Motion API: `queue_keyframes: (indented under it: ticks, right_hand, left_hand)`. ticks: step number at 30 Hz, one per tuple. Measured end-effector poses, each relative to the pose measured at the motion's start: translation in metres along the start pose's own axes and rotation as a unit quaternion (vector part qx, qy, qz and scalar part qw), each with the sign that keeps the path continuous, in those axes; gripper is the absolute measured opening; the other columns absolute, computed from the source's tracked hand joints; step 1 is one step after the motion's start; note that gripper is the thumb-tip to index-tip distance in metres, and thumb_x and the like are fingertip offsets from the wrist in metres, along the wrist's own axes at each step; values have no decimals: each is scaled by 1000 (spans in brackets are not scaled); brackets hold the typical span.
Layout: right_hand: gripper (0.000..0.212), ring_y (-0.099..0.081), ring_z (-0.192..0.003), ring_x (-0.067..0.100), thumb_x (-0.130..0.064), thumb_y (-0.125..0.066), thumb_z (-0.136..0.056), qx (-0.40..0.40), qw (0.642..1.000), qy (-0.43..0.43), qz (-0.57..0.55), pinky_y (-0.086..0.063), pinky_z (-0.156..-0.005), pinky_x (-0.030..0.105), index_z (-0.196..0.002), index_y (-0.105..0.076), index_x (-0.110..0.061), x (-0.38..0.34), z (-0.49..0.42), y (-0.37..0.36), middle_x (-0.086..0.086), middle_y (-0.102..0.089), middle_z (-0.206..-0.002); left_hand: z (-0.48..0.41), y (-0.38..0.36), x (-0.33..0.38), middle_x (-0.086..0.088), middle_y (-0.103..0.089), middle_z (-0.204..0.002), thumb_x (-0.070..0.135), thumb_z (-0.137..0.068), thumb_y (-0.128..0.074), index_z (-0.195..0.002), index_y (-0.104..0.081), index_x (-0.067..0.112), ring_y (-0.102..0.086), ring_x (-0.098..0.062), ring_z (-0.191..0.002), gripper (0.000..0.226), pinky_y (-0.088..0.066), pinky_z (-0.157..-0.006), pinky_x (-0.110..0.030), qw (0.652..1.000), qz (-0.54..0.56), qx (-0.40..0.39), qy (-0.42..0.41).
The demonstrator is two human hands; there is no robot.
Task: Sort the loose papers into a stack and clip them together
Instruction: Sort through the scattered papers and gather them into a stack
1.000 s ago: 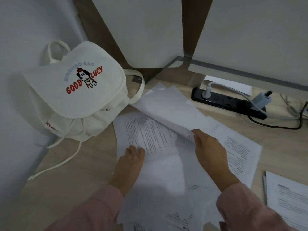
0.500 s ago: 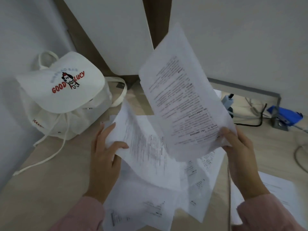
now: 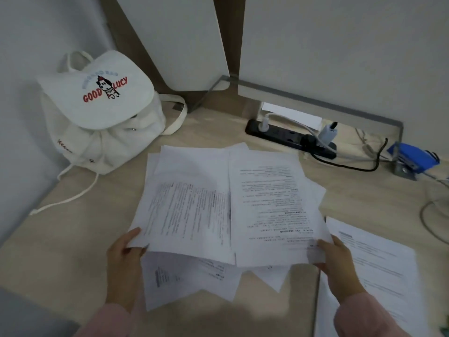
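A: Two sheets on top, and you have one in each hand. Your left hand [image 3: 126,254] grips the near left corner of the left sheet [image 3: 189,203], thumb on the printed face, fingers curled beneath.

B: Your right hand [image 3: 337,261] mirrors it. The thumb presses down on the near right corner of the right sheet [image 3: 272,207], with the fingers tucked under the edge. The two sheets sit side by side, and their inner edges meet down the middle.

A: Underneath them the loose papers [image 3: 184,280] spread over the counter [image 3: 73,239]. Corners poke out toward you and more edges show at the far side (nothing squared up, every sheet at its own angle).

B: On your right, a separate printed page [image 3: 379,263] lies flat just beside your right wrist, apart from the pile you are holding.

A: In the far left corner a white backpack [image 3: 102,113] with "GOOD LUCY" in red on its flap sits against the wall. Its drawstring trails across the counter toward you.

B: Behind the papers there is a black power strip [image 3: 286,136] with plugs in it. Cables run off to the right, toward a blue object [image 3: 413,159] that I cannot make out.

A: Pink sleeves show at both your wrists, low in the view.
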State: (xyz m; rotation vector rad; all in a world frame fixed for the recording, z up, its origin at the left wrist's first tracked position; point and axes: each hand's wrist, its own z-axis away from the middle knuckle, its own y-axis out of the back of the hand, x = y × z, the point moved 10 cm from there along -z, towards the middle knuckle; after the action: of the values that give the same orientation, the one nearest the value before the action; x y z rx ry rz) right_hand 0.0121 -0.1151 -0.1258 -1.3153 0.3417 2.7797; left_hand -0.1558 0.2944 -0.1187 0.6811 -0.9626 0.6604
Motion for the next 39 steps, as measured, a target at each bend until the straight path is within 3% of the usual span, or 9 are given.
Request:
queue_keyframes:
  ticks: [5, 8, 13, 19, 23, 26, 29, 35, 39]
  right_hand:
    - [24, -58, -73, 20, 2, -47, -90, -58, 997, -14, 39, -53, -41, 21, -111, -53, -10, 17, 2, -8, 5, -61, -88]
    - [20, -58, -75, 20, -1, -48, -91, -72, 996, -17, 59, -54, -44, 23, -108, -53, -7, 21, 5, -13, 7, -61, -90]
    - [24, -60, -80, 21, 2, -48, -89, -104, 992, -1, 76, -56, -53, 29, -110, -54, -6, 17, 9, -18, 9, -61, -98]
    - [29, -56, -79, 19, 3, -43, -90, -138, 990, 6, -26, -52, -54, 23, -113, -55, -10, -2, 7, -11, 5, -61, -97]
    - [21, -54, -76, 16, 1, -43, -91, -153, 977, -30, -145, -52, -48, 14, -101, -59, -10, -1, 3, -2, 4, -59, -91]
    - [19, -46, -67, 16, 2, -43, -92, -165, 973, -47, -153, -49, -45, 14, -89, -58, -10, 8, 3, -6, 5, -52, -81]
    - [23, -49, -68, 15, 2, -44, -91, -178, 972, -63, -140, -51, -48, 14, -103, -58, -11, 18, 4, -16, 3, -56, -84]
    - [28, -59, -85, 14, -2, -46, -90, -237, 967, -74, -57, -54, -55, 18, -106, -62, -18, 29, 16, -32, 0, -66, -99]
    - [40, -56, -112, 25, -5, -53, -86, -246, 965, -86, -12, -49, -81, 32, -125, -56, -13, 38, 15, -28, 7, -61, -125]
  left_hand:
    - [13, 0, -22, -3, -61, -98, 2, -92, -44, -101, -61, 7, -61, -10, -78, 20, -58, -63, -23, 991, 105, -37, 80]
    - [11, 2, -11, -2, -60, -97, 8, -90, -54, -101, -59, 5, -60, -16, -80, 13, -55, -55, -13, 997, 55, -44, 38]
    - [11, -13, -7, -2, -61, -112, 7, -85, -63, -133, -38, 22, -65, -20, -89, 56, -57, -72, -30, 990, 8, -123, 65]
    - [10, -14, 0, -11, -69, -84, 15, -92, -54, -111, -60, 3, -68, -8, -54, 24, -54, -48, -19, 986, -61, -144, 63]
    - [15, 11, 7, -10, -66, -92, 12, -95, -47, -111, -57, 7, -69, -5, -59, 19, -56, -52, -17, 996, 59, -68, 27]
    - [32, 7, -12, -7, -70, -94, 11, -94, -50, -113, -57, 11, -73, -12, -71, 20, -59, -62, -22, 986, 120, -86, 80]
    - [59, -21, -40, -4, -77, -86, 13, -93, -50, -111, -59, 11, -72, -20, -82, 20, -61, -66, -28, 969, 139, -136, 155]
    - [116, -83, -72, -9, -76, -96, 26, -92, -50, -108, -65, 3, -73, -19, -84, 31, -57, -60, -30, 921, 119, -244, 278]
    - [130, -94, -67, -13, -76, -91, 51, -88, -45, -92, -71, 2, -73, -20, -83, 56, -58, -61, -35, 897, -1, -316, 310]
